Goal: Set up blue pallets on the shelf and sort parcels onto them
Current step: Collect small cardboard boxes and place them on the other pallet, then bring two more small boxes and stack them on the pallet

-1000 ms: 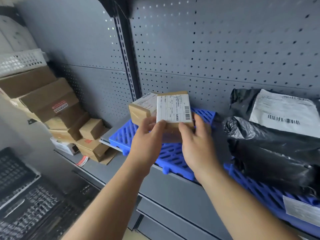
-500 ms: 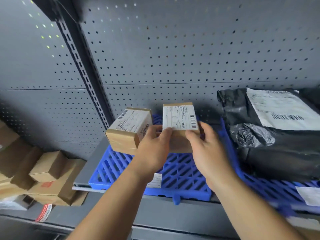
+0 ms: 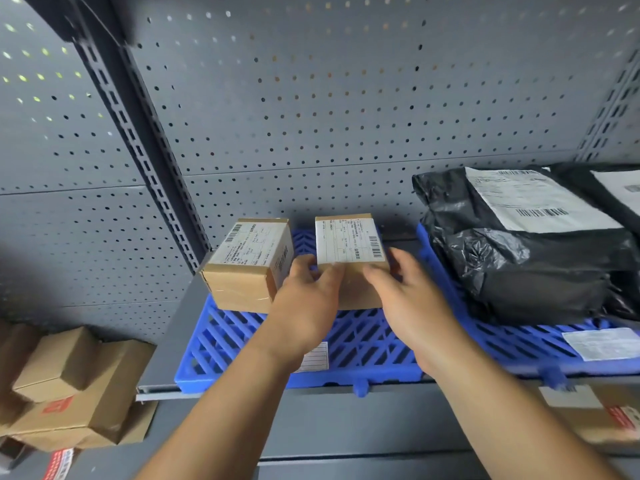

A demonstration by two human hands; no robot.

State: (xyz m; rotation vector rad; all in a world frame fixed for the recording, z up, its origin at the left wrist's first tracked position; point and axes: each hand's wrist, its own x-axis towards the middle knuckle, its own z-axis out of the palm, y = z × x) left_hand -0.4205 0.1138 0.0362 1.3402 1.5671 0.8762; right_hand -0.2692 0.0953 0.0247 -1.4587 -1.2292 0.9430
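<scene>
Two blue pallets lie side by side on the shelf (image 3: 166, 368): left pallet (image 3: 235, 344) at 6 o'clock, right pallet (image 3: 502, 341) at 4. Two labelled boxes are on the left one. The right box (image 3: 349, 244) is held from both sides, the left grip (image 3: 308, 299) and right grip (image 3: 408, 303) each curled round it. The left box (image 3: 249, 268) sits just beside, at its 9 o'clock. Black bags (image 3: 519, 265) — at least two — lie at 3 o'clock.

Grey pegboard panel (image 3: 346, 98), slotted upright (image 3: 137, 143)
</scene>
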